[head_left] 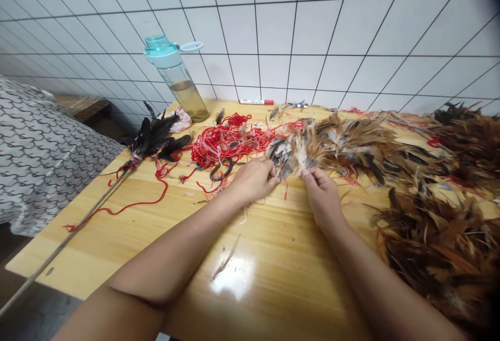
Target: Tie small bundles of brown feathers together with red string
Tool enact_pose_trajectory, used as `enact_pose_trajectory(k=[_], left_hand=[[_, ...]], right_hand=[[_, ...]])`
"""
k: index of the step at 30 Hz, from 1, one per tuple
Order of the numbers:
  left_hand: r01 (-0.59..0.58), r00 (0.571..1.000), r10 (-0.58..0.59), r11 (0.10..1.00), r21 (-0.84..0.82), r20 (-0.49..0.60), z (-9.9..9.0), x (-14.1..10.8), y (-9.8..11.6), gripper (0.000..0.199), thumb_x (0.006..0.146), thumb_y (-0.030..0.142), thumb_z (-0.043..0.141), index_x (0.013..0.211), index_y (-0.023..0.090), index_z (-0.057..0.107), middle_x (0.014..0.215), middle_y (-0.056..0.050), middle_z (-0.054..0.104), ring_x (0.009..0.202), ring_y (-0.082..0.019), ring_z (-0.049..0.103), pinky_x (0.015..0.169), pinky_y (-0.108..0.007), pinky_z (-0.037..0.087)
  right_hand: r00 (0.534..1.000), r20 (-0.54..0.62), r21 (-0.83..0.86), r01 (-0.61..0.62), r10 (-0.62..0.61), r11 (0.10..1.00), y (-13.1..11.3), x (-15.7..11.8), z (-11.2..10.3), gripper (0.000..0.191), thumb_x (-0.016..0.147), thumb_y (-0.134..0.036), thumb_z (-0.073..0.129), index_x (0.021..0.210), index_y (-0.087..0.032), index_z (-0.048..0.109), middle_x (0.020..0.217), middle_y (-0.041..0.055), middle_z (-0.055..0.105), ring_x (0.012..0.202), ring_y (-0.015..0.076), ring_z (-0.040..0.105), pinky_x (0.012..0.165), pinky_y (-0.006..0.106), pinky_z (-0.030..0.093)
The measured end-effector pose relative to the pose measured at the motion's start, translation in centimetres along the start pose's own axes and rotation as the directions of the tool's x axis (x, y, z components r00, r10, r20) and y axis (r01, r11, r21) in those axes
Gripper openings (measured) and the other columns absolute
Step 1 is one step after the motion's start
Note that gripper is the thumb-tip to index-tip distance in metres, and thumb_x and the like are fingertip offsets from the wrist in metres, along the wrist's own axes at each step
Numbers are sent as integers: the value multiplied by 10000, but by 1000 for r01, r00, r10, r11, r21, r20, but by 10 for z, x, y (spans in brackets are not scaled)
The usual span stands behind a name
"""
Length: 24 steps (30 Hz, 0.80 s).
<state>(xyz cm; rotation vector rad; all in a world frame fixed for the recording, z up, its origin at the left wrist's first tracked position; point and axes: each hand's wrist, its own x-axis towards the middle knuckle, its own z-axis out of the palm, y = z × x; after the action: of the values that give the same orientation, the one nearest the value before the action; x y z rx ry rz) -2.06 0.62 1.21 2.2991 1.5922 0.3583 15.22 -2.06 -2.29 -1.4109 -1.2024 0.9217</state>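
Both hands meet over the table's middle. My left hand (255,178) is closed, its fingers pinching the edge of a tuft of grey and white feathers (282,154). Just to the right, my right hand (322,192) pinches the base of some pale brown feathers (302,148) between thumb and fingers. Behind it lies a long bundle of tan feathers (359,140). Left of the hands is a tangle of red string (222,143), with black-handled scissors (221,170) partly under it. A stick (94,208) with black feathers (154,133) tied at its end lies at the left.
A water bottle (183,86) stands by the tiled wall, near a red and white marker (255,102). Heaps of dark brown feathers (441,237) cover the right side. A loose feather (226,260) lies in front. Patterned cloth (47,159) hangs at the left.
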Motion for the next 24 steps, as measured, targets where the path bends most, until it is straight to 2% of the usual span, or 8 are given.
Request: enact_pose_trajectory(k=[5,9,11,14,16,18,21,24], left_hand=[[8,999,-11,996,-84,-31,2,3,-3,93,800,181,509,759,177,592,769,-37,615,683,-154,524,642,-280,363],[15,991,-66,920,-391,-118,2,6,-4,69,805,216,538,761,172,567,679,2,560,633,-128,473,612,-253,343],[32,989,-113,784,-620,-91,2,7,-2,83,792,231,569,745,166,547,657,19,536,604,-104,451,584,-231,330],[61,991,-137,451,-891,-1,2,8,0,161,748,271,652,777,154,545,659,28,532,579,-74,446,564,-209,329],[75,992,-115,261,-962,46,3,9,1,259,700,295,716,852,144,571,675,25,545,581,-65,464,568,-203,346],[88,993,-90,168,-982,74,4,9,1,341,661,294,756,912,131,593,707,15,567,600,-64,496,576,-200,362],[100,993,-86,158,-982,87,6,9,0,309,655,283,759,862,125,592,715,7,582,621,-68,539,574,-194,371],[98,993,-80,215,-972,82,7,8,2,244,692,279,720,782,136,544,686,7,586,605,-72,555,567,-195,379]], right_hand=[[1000,17,-3,0,0,1000,-2,-1,0,276,778,-459,542,698,-197,577,623,-20,545,623,139,461,612,269,364],[1000,17,-10,7,-7,1000,0,0,1,277,780,-460,544,696,-198,576,621,-19,549,615,138,463,603,268,372],[1000,18,-12,14,-14,1000,1,0,1,276,784,-458,544,689,-199,568,617,-19,551,609,137,462,598,266,375],[999,18,-25,35,-34,999,1,0,1,272,788,-451,540,688,-200,569,616,-16,557,612,140,469,606,267,383],[999,18,-33,40,-40,999,1,0,1,271,788,-450,540,690,-200,573,614,-16,557,613,141,473,612,269,384],[999,23,-32,34,-34,999,0,0,1,269,788,-449,539,694,-200,573,619,-17,558,615,141,477,618,272,383],[999,33,-38,29,-28,999,1,0,1,267,792,-443,535,691,-198,570,631,-18,559,620,139,479,627,273,379],[998,46,-67,45,-42,997,2,0,1,265,793,-434,532,684,-195,570,627,-20,546,614,135,469,619,272,368]])
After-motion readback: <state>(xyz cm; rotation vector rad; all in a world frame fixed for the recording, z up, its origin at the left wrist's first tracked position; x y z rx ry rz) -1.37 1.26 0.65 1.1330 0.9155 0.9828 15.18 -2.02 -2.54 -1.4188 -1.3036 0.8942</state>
